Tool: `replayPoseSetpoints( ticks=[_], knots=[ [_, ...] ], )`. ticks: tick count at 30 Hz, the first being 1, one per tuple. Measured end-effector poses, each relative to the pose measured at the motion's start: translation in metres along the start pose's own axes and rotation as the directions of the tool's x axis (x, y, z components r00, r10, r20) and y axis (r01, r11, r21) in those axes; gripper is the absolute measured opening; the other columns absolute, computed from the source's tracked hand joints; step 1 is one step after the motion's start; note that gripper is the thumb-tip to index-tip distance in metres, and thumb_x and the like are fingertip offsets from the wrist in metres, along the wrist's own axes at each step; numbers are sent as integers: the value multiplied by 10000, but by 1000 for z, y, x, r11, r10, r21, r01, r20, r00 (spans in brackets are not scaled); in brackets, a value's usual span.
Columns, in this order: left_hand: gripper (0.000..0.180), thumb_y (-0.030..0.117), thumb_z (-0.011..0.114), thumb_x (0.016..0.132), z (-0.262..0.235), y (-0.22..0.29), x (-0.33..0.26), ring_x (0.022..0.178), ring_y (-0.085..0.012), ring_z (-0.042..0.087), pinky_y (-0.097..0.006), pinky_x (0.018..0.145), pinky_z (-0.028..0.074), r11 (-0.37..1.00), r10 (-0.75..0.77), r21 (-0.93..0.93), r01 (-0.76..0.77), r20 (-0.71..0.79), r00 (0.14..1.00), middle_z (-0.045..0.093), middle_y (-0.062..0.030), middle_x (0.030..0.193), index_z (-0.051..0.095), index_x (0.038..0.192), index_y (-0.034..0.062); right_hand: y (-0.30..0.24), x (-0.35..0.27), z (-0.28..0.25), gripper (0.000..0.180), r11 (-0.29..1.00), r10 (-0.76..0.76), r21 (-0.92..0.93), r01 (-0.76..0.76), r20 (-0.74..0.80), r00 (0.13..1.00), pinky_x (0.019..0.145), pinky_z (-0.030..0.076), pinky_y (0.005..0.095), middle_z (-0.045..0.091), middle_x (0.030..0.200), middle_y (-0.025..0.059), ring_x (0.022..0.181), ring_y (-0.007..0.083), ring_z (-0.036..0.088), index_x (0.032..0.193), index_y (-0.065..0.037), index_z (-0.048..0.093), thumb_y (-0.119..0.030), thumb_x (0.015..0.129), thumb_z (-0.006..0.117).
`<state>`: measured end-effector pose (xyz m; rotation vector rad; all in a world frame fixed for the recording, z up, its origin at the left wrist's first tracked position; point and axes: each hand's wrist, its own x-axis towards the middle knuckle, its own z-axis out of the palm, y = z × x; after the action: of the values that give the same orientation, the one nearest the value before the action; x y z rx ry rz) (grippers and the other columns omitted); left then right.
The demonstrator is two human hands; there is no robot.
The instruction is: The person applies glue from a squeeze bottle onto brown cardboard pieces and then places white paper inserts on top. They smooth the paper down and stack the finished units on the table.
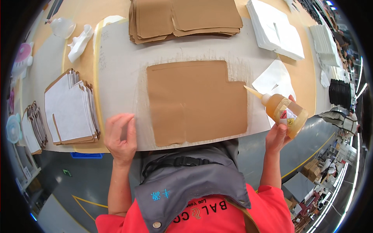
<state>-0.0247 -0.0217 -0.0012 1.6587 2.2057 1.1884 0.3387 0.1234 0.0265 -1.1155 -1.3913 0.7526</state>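
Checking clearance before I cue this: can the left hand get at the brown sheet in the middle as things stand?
Probably yes: the left hand is just beside the brown sheet, with nothing visible between them; the right hand holds the bottle at the sheet's other side.

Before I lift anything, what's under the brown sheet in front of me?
A grey covering with stains shows around the brown sheet, which lies on it. Anything directly beneath the sheet is covered and cannot be seen.
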Motion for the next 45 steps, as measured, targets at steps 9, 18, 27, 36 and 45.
replayPoseSetpoints(
  ticks=[9,18,27,36,45],
  knots=[
    [115,-11,655,905,2,1,-1,903,-205,649,-301,806,518,1000,6,-2,-6,-11,1000,673,-98,994,703,1006,14,-4,-19,-27,918,999,38,4,-38,0,999,1099,412,503,432,1439,291,1330,360,459,1442,-59,259,-492,819,777],
    [147,-35,678,859,4,-2,-2,878,-236,657,-321,768,538,1000,28,-10,-28,-44,999,673,-113,972,706,991,24,-13,-43,-45,839,999,26,-25,-27,-8,1000,1085,438,488,464,1426,265,1310,341,494,1426,-12,348,-497,855,723],
    [134,-11,693,863,5,-2,-4,881,-230,658,-320,761,539,999,26,-18,-27,-52,998,675,-110,977,713,988,32,-19,-67,-62,864,995,97,-9,-97,-56,994,1106,399,499,472,1407,281,1335,362,459,1397,-74,320,-545,817,755],
    [122,-1,691,868,5,-2,-3,884,-236,660,-327,781,530,999,46,9,-46,-55,997,681,-101,963,715,981,39,-21,-83,-67,827,985,166,52,-162,-107,980,1106,399,490,436,1451,261,1330,339,469,1469,-57,319,-516,886,683],
    [112,1,691,873,5,0,-3,880,-221,661,-319,773,530,999,50,-5,-51,-67,996,688,-97,964,720,976,36,-21,-98,-46,785,910,387,244,-335,-214,897,779,619,337,504,1428,170,1185,261,614,1446,-42,362,-564,918,617]
  ],
)
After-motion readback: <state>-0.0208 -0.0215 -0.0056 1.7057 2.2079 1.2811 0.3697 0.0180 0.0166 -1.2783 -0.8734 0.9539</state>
